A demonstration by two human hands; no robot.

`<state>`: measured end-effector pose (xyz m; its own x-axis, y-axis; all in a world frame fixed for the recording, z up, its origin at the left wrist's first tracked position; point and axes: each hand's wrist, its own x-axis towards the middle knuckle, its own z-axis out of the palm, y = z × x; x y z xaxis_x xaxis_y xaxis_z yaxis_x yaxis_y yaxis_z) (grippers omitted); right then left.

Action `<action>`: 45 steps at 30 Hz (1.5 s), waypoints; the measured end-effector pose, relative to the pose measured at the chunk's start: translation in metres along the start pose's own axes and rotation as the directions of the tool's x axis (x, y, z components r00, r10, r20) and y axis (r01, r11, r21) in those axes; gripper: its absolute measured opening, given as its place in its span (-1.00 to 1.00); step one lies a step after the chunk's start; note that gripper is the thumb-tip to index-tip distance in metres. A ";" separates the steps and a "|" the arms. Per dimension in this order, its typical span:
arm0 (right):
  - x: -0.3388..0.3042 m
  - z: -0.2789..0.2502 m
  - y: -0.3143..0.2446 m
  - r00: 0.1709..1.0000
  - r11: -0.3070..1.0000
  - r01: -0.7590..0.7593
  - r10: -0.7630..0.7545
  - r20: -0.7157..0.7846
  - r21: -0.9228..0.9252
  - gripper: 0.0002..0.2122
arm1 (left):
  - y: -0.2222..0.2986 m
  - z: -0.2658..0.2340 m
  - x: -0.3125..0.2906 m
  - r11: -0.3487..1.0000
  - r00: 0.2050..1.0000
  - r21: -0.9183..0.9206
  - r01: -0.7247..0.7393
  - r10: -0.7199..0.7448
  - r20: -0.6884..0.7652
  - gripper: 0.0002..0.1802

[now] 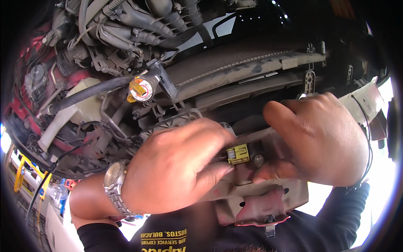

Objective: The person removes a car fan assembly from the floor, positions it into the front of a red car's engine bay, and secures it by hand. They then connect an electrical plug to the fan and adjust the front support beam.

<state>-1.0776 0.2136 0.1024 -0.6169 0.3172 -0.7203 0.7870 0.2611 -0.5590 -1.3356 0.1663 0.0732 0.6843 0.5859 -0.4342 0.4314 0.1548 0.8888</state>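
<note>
A yellow electrical connector [238, 154] sits on the painted metal panel at the front of the engine bay. My left hand [168, 168], with a metal watch at the wrist, closes around its left end, thumb below and index finger above; the other fingers are hidden. A round bolt head [258, 160] lies just right of the connector. My right hand [327, 138] is curled over the panel's upper edge to the right, thumb near the bolt. A small shiny bit shows above its knuckles; whatever it holds is hidden.
Behind my hands lies a long radiator [235, 63]. A yellow-tabbed cap [140, 89] on a hose neck stands left of it, by a pale plastic reservoir [77, 105]. Below my hands, a reddish latch bracket [262, 208] juts toward me. Engine parts [142, 19] fill the upper left.
</note>
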 end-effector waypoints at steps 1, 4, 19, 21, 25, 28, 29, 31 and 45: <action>-0.003 0.000 0.000 0.998 0.999 0.040 -0.039 -0.053 0.016 -0.36 | 0.001 0.000 -0.001 1.000 1.000 -0.007 0.023 -0.023 -0.007 -0.50; -0.004 0.001 -0.003 1.000 1.000 -0.014 0.014 -0.019 0.012 -0.36 | 0.003 0.003 -0.002 1.000 0.999 0.006 -0.007 0.007 -0.040 -0.47; -0.006 0.009 -0.009 0.990 0.998 0.001 -0.009 -0.140 -0.059 -0.27 | 0.004 0.024 -0.007 0.961 0.936 0.219 -0.172 0.228 -0.267 -0.60; -0.005 0.008 -0.010 0.991 0.998 -0.007 -0.001 -0.134 -0.056 -0.27 | 0.004 0.028 -0.008 0.950 0.924 0.260 -0.172 0.247 -0.292 -0.60; -0.004 0.007 -0.010 0.991 1.000 -0.011 0.007 -0.131 -0.023 -0.27 | 0.011 0.033 -0.010 0.942 0.923 0.316 -0.115 0.219 -0.317 -0.60; -0.004 0.006 -0.010 0.992 1.000 -0.019 0.017 -0.122 -0.010 -0.28 | 0.015 0.035 -0.010 0.943 0.924 0.324 -0.074 0.187 -0.334 -0.60; -0.004 0.006 -0.010 0.993 1.000 -0.019 0.018 -0.116 -0.008 -0.28 | 0.016 0.035 -0.010 0.939 0.927 0.338 -0.068 0.185 -0.327 -0.61; -0.004 0.005 -0.010 0.994 0.999 -0.028 0.026 -0.105 -0.016 -0.29 | 0.016 0.035 -0.010 0.936 0.929 0.344 -0.068 0.186 -0.322 -0.61; 0.000 0.001 -0.008 0.998 0.999 -0.045 0.045 -0.037 -0.010 -0.30 | 0.013 0.033 -0.004 0.980 0.949 0.190 -0.065 0.119 -0.292 -0.58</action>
<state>-1.0833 0.2103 0.1062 -0.5811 0.3619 -0.7290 0.8138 0.2558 -0.5218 -1.3136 0.1398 0.0815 0.5293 0.8065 -0.2633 0.4899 -0.0371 0.8710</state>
